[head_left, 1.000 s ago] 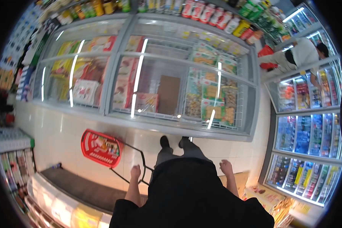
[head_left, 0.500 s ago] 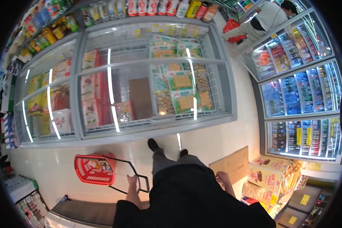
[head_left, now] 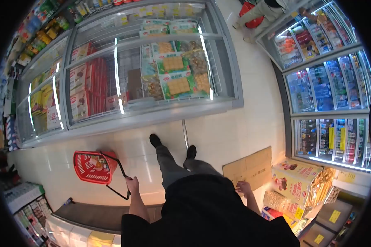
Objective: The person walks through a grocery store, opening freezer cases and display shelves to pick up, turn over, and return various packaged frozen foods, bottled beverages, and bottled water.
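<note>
My left hand (head_left: 132, 185) is closed around the black handle (head_left: 123, 168) of a red shopping basket (head_left: 93, 178), which hangs tilted at my left. Some packaged goods (head_left: 97, 163) lie inside it, too small to name. My right hand (head_left: 244, 188) hangs at my other side with loosely curled fingers slightly apart and nothing visible in them. In the view it overlaps a flat cardboard sheet (head_left: 255, 166); whether they touch I cannot tell. In front of me stands a glass-topped chest freezer (head_left: 169, 114) with green-and-white food packs (head_left: 176, 83) under its glass.
Upright drink coolers (head_left: 329, 86) line the right side. By one cooler door stands another person (head_left: 257, 14) near a red basket (head_left: 248, 18). Stacked snack cartons (head_left: 294, 181) are close on my right. A low dark shelf (head_left: 99, 218) runs behind me on the left.
My feet have shifted in a step, and the freezer now appears higher and further left. The basket, still in my left hand, has swung slightly. My right hand's fingers look a little looser.
</note>
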`<state>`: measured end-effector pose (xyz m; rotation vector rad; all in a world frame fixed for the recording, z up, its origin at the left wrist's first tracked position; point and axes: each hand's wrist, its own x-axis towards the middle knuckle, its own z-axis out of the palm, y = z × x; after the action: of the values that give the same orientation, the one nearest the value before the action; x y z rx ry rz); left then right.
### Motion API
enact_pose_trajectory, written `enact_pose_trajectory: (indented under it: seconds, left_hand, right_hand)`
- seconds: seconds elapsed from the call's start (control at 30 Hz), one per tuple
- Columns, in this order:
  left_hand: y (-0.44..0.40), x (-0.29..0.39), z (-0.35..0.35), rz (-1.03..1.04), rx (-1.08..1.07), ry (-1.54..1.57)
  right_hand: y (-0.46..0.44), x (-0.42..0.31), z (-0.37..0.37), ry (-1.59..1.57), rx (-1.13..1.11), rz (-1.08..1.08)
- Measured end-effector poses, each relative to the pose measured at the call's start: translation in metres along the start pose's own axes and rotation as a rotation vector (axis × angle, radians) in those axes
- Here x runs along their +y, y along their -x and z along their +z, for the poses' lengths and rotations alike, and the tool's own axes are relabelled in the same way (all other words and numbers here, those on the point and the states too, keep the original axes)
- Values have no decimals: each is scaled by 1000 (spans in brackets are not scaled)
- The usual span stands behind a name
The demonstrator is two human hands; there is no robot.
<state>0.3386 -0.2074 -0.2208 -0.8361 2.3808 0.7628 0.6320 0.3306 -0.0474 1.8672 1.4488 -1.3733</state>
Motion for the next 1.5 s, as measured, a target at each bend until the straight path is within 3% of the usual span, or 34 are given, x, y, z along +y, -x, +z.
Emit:
enact_pose_trajectory:
  seconds: [0.07,0.13,0.37,0.47,0.5,0.57,0.6,0.73,0.93,1.23,1.37,1.47,1.5]
  left_hand:
    - [31,24,-30,-107,240,-39]
    - [27,10,-49,-18,313,102]
    - [54,-10,-71,294,315,-65]
    - [45,-50,-58,172,212,12]
    - [58,-48,-62,72,167,-15]
    - [77,-50,-62,-45,114,-42]
    - [87,-47,-61,16,98,-71]
    - [90,-31,-70,40,99,-97]
    - [96,15,-66,-45,117,-36]
    - [210,47,57,-10,88,-101]
    - [266,75,106,-7,123,-144]
    - [307,101,135,-12,20,-99]
    - [325,114,142,-37,11,-85]
  right_hand:
    - [-4,13,-20,11,-25,-21]
    - [0,22,-38,-27,-36,2]
    - [0,68,-13,-372,22,-69]
    - [-2,118,16,-478,-99,32]
    - [14,123,26,-271,-125,-36]
    - [1,175,43,403,-85,-572]
    - [5,191,58,127,6,-322]
    - [9,221,57,40,-22,-259]
    - [18,179,33,-147,-67,-213]
    - [0,122,-99,-327,-12,-198]
    - [-79,208,-170,-176,-40,-297]
    - [-146,297,-210,-329,-195,35]
    - [-177,347,-219,-312,-202,34]
